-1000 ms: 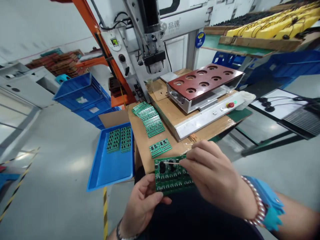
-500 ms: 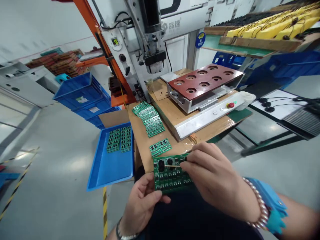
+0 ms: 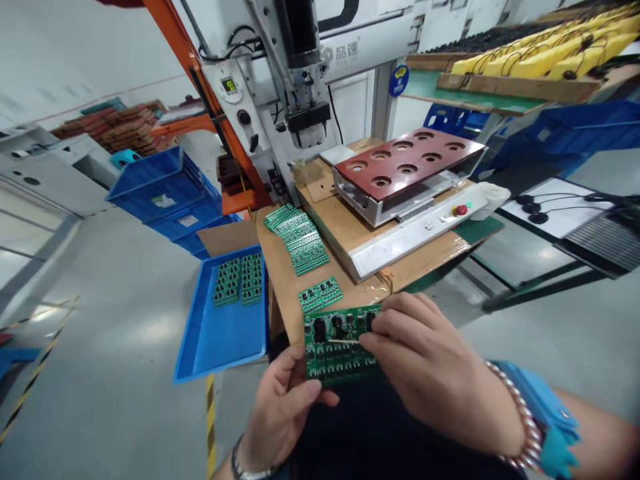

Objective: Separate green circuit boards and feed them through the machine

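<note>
My left hand (image 3: 285, 400) grips the left edge of a green circuit board (image 3: 340, 370), thumb on top and fingers beneath. Black round components stand along the board's upper row. Pinched in my right hand (image 3: 425, 363) is a thin pale wooden stick (image 3: 344, 342); its tip lies over the board just below the leftmost black component (image 3: 319, 329). My right hand covers the board's right part. Just beyond, a second circuit board with black components (image 3: 320, 295) rests on the table. Behind it lies an overlapping row of green boards (image 3: 303, 240).
A blue tray (image 3: 220, 360) with stacked boards sits left of the brown-topped table (image 3: 280, 287). Blue crates (image 3: 160, 193) stand behind it. Ahead is a machine with a red-brown holed fixture (image 3: 410, 163) and a front panel (image 3: 400, 243) with a red button. Yellow parts (image 3: 540, 57) lie at the upper right.
The stick's tip has shifted from on the leftmost black component down to its lower edge. The held board has moved slightly left and up. Both hands keep their grip.
</note>
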The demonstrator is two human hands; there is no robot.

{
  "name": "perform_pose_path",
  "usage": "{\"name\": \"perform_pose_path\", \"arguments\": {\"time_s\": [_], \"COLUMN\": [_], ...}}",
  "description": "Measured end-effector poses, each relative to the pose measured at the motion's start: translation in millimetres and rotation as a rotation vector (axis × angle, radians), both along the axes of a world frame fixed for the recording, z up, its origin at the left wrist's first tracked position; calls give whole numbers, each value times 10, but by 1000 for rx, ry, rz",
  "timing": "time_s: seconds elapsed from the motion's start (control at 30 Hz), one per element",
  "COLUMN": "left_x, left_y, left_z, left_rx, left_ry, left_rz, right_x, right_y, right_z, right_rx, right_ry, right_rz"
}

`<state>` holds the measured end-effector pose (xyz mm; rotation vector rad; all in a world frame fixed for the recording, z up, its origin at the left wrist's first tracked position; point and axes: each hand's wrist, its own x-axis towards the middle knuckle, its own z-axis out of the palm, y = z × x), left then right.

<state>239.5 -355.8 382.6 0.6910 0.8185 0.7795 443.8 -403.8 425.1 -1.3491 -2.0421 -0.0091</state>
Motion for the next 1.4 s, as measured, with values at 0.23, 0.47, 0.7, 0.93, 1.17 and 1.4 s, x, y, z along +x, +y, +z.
{"name": "perform_pose_path", "arguments": {"time_s": [0.23,0.47,0.7,0.93,1.17,1.4], "left_x": [-25,-38,9,-2,-29,-9], "left_y": [-9,-14,-65,-67,-45,-60], "left_z": [-31,-21,37,28,21,37], "left_rx": [20,13,3,11,22,26], "left_ry": [51,89,119,127,117,109], "left_rz": [20,22,84,82,25,31], "right_x": [41,152,140,145,190,179], "right_y": [0,-3,23,7,-3,39], "right_z": [56,49,28,30,28,39], "right_rx": [17,49,65,42,57,73], "right_ry": [44,52,47,44,55,73], "right_rz": [8,-30,-27,-19,-43,-55]}}
